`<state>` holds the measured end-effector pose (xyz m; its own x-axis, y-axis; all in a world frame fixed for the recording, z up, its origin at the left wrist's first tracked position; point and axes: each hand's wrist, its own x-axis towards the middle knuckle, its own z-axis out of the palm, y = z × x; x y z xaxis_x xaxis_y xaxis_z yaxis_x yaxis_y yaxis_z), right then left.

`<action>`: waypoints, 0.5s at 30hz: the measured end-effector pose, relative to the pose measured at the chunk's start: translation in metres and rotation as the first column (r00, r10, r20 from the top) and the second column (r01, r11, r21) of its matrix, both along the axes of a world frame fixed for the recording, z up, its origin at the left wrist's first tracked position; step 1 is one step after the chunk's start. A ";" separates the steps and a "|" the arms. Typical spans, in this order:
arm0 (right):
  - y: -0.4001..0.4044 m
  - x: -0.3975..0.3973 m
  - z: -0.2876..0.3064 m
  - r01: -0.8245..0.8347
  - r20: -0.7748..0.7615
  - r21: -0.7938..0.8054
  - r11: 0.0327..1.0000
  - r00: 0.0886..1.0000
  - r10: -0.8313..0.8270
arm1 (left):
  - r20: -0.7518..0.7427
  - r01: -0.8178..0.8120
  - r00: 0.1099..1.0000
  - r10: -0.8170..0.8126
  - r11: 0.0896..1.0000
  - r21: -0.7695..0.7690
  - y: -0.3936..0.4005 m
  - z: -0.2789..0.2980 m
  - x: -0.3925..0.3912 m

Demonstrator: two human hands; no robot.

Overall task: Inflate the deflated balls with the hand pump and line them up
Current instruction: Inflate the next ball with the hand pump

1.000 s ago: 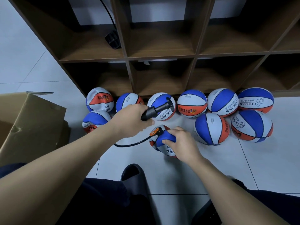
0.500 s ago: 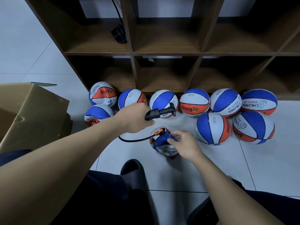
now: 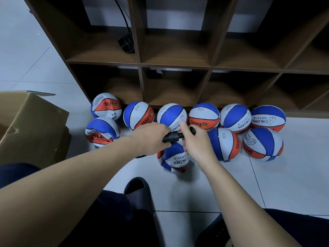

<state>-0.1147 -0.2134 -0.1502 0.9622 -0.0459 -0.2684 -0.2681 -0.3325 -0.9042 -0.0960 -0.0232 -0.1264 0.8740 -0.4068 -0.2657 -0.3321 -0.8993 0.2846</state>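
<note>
L hand (image 3: 151, 138) clenches pump (image 3: 173, 137); R hand (image 3: 194, 139) fingers seemingly grip its handle, hiding flat ball's (image 3: 175, 158) valve.

Nine balls (image 3: 204, 116) lie on the floor, with one hand pump (image 3: 175, 136) above them. One cardboard box (image 3: 32, 129) and one dark slipper (image 3: 138, 187) are nearby. Two hands show.

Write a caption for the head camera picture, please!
Both hands grip a black hand pump above a limp blue, white and orange ball.
</note>
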 end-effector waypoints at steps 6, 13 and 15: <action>-0.003 0.002 -0.014 0.035 -0.026 0.078 0.996 0.999 -0.033 | 0.042 0.018 0.999 -0.021 0.997 0.071 0.008 -0.004 -0.002; -0.037 0.013 -0.016 0.159 0.014 -0.092 0.983 0.987 -0.158 | -0.054 -0.018 0.998 0.024 0.994 0.107 0.018 -0.007 -0.002; -0.057 0.019 -0.019 0.179 -0.028 -0.057 0.982 0.983 -0.181 | -0.082 -0.044 0.995 0.053 0.993 0.107 0.024 -0.007 -0.001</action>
<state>-0.0953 -0.2701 -0.1687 0.9276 -0.2328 -0.2921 -0.3572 -0.3246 -0.8758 -0.0970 0.0004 -0.1333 0.8648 -0.3303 -0.3783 -0.2659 -0.9402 0.2129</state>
